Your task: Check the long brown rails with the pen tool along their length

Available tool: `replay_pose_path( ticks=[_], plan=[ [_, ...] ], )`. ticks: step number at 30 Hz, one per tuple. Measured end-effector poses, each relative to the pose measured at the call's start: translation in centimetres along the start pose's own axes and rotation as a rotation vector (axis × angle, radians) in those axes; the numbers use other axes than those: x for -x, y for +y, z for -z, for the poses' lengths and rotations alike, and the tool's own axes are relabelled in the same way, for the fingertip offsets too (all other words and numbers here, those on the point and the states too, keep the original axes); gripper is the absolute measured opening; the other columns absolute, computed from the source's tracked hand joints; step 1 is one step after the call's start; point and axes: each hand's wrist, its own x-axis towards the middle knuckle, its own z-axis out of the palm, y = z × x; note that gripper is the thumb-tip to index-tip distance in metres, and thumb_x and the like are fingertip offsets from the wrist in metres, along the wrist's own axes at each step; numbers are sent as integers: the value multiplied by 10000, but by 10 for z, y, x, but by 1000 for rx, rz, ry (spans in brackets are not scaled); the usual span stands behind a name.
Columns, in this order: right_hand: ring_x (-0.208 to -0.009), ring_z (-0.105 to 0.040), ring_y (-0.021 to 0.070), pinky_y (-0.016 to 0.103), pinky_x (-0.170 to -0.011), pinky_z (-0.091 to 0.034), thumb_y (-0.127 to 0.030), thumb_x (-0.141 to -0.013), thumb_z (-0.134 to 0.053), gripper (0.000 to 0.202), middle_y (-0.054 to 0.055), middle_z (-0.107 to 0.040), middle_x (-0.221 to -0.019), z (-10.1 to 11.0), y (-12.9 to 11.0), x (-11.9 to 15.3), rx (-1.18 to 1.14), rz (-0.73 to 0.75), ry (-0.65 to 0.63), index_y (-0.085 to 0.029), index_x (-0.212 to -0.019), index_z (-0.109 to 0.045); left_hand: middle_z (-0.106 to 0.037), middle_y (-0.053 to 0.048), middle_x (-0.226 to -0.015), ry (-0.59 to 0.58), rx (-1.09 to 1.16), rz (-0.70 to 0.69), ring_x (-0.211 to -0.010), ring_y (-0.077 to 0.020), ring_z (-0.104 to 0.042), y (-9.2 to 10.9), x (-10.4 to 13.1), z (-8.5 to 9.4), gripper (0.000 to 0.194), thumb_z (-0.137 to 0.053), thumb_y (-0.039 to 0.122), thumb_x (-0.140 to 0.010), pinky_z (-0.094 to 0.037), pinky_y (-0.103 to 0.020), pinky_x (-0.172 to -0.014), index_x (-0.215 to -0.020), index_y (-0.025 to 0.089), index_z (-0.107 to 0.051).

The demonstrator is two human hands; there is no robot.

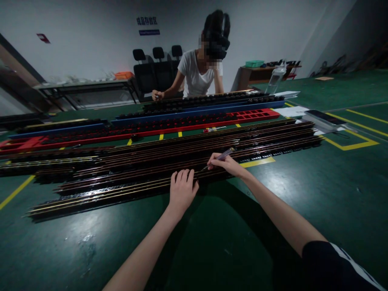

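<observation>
Long dark strips with thin brass-coloured rods (121, 188) lie side by side across the green surface. My left hand (182, 186) rests palm down on the nearest strip, its fingers spread over the rods. Just to its right, my right hand (223, 162) grips a slim pen-like tool (226, 153) whose tip points down and left to the rods near my left fingers. What the tip touches is too small to tell.
Behind the strips lie a red tray (257, 116) and a blue tray (188, 114), both long. Across from me sits a person (198, 74) in a white shirt. At the right are a dark flat device (324, 119), papers and a clear bottle (275, 80).
</observation>
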Motion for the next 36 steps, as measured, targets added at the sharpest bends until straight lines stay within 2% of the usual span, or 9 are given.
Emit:
replay_pose_path(
  ticks=[12,22,36],
  plan=[
    [-585,-621,152,288,-616,-476,-276,-725,-574,140,28,-668,-594,24,-1,2,10,-31,73,-158,-672,-626,-654,-139,-1106,-17,6,4,-1043,-272,-576,0,0,0,363,-425,293,-904,-390,-452,-953,-1151,97,-604],
    [-495,-572,130,259,-524,-461,-266,-676,-573,133,18,-613,-522,25,6,2,-112,-75,151,-155,-609,-602,-655,-138,-1104,-29,2,5,-1039,-274,-577,1,0,1,365,-431,297,-903,-411,-439,-930,-1151,97,-609],
    [-504,-544,127,257,-505,-430,-353,-710,-550,207,3,-556,-538,16,11,1,-31,-6,228,-173,-611,-569,-651,-148,-1114,-34,24,23,-1049,-283,-577,2,-1,1,368,-408,297,-905,-420,-458,-917,-1154,115,-607]
  ],
)
